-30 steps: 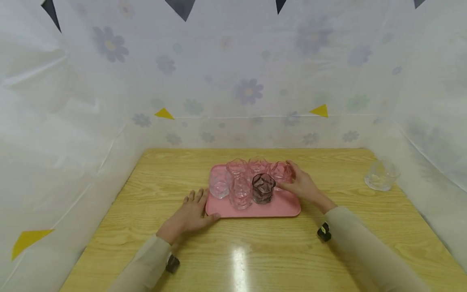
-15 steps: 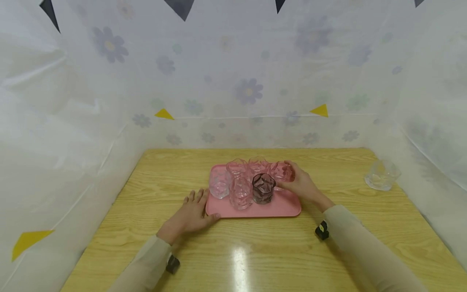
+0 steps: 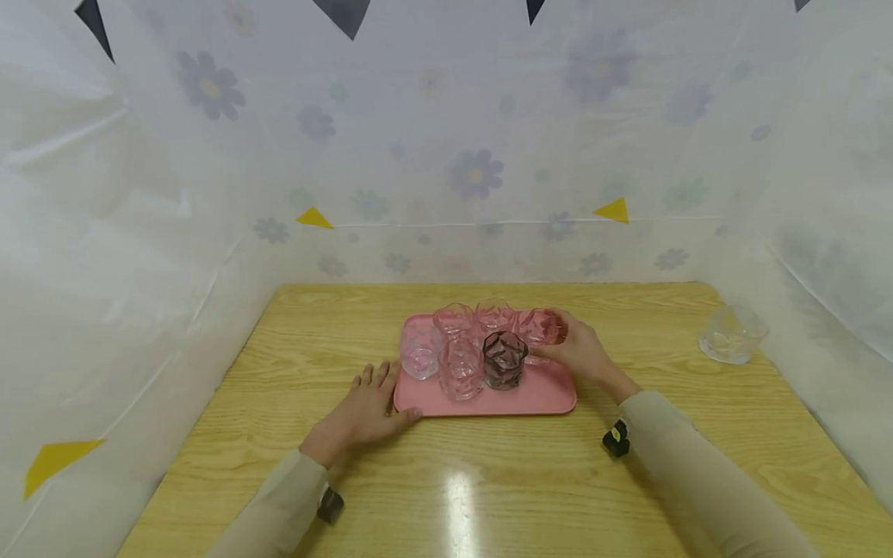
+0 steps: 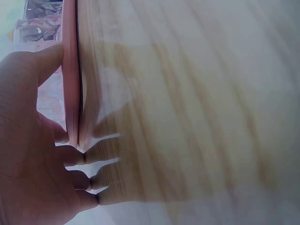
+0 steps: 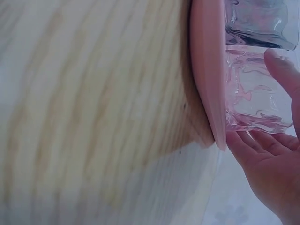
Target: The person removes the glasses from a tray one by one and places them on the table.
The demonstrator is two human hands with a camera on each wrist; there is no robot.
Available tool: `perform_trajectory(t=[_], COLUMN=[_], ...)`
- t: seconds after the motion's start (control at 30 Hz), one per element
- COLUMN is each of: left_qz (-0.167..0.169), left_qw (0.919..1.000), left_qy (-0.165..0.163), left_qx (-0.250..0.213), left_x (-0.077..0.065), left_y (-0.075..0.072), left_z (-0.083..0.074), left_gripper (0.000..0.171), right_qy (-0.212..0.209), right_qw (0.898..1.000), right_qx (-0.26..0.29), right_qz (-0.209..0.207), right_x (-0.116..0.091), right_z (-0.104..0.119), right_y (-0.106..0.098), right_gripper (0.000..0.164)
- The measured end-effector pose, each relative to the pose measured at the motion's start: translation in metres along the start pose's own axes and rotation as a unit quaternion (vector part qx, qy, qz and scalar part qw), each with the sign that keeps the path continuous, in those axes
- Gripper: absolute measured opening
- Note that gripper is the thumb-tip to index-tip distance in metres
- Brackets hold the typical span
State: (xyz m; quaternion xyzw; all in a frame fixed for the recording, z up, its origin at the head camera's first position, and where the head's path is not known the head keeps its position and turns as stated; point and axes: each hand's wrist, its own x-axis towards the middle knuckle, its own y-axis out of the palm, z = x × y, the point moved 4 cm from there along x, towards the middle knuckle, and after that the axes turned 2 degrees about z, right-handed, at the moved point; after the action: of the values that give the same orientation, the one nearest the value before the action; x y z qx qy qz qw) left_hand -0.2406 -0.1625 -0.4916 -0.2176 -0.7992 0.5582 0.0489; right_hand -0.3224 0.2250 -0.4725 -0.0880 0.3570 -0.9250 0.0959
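Note:
My right hand holds a clear drinking glass at the back right of the pink tray, thumb on one side and fingers on the other. In the right wrist view this glass stands upright on the tray, beside a dark-tinted glass. My left hand lies by the tray's front left corner. Its thumb touches the tray's rim, while its straight fingers spread along the left edge and reach the table.
Other clear glasses share the tray: one at the left, a front middle glass and two along the back. Another clear glass stands at the table's right side. White flowered sheeting encloses the wooden table.
My right hand and the glass in it have shifted slightly to the right. The left hand, tray and other glasses look the same.

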Motion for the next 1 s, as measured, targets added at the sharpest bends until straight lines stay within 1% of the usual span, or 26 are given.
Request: perform_trajectory(t=[0.2, 0.37, 0.43, 0.73, 1.0], left_qz=[0.001, 0.003, 0.004, 0.001, 0.003], left_qw=[1.0000, 1.0000, 1.0000, 1.0000, 0.9999], left_qy=[0.001, 0.001, 0.002, 0.001, 0.005], left_qx=[0.002, -0.001, 0.000, 0.003, 0.009], left_x=[-0.001, -0.002, -0.002, -0.002, -0.003], left_y=[-0.001, -0.003, -0.004, -0.005, -0.003], left_z=[-0.002, -0.004, -0.004, -0.004, -0.003], left_gripper=[0.102, 0.102, 0.102, 0.103, 0.103], right_qy=[-0.003, -0.006, 0.000, 0.029, 0.057], right_qw=[1.000, 0.999, 0.999, 0.998, 0.996], right_qx=[0.016, 0.040, 0.043, 0.029, 0.013], right_qz=[-0.013, -0.022, -0.026, -0.052, -0.063], right_x=[-0.003, -0.010, -0.013, -0.031, -0.060], right_z=[0.008, 0.015, 0.014, -0.001, -0.021], right_y=[-0.006, -0.015, -0.019, -0.046, -0.076], right_gripper=[0.089, 0.093, 0.095, 0.094, 0.096])
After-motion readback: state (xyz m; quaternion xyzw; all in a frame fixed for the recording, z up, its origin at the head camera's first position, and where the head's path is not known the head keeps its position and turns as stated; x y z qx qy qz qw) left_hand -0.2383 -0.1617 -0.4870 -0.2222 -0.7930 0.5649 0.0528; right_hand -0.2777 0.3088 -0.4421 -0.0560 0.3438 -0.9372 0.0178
